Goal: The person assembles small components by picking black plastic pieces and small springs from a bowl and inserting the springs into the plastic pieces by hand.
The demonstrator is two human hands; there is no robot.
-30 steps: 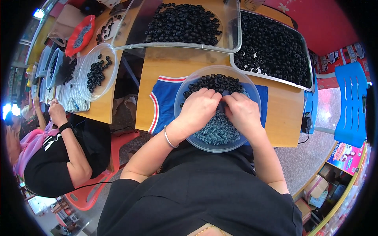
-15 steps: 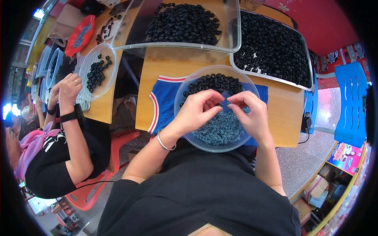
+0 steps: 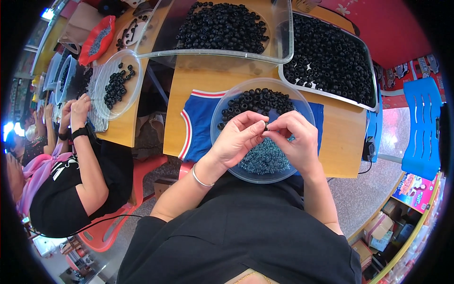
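Note:
Over a round clear plastic tub point(image 3: 308, 106), my two hands meet fingertip to fingertip. My left hand point(image 3: 241, 138) pinches a small black piece point(image 3: 266, 127), mostly hidden by the fingers. My right hand point(image 3: 299, 139) is closed in a pinch against the same spot; what its fingers hold, if anything, is too small to make out. Inside the tub, black round pieces with holes point(image 3: 259, 100) lie at the far side. A heap of small blue-grey pieces point(image 3: 266, 158) fills the near side.
Under the tub lies a blue garment with striped trim point(image 3: 198, 118) on the wooden table point(image 3: 343, 146). Beyond stand a large clear bin point(image 3: 227, 56) and a tray point(image 3: 326, 92), both holding black pieces. At left, a co-worker point(image 3: 85, 165) sits by another tub point(image 3: 137, 90). A blue chair point(image 3: 422, 128) stands right.
My hands have come together from slightly apart, and their fingertips now meet at a small black piece. The co-worker's hands have shifted slightly.

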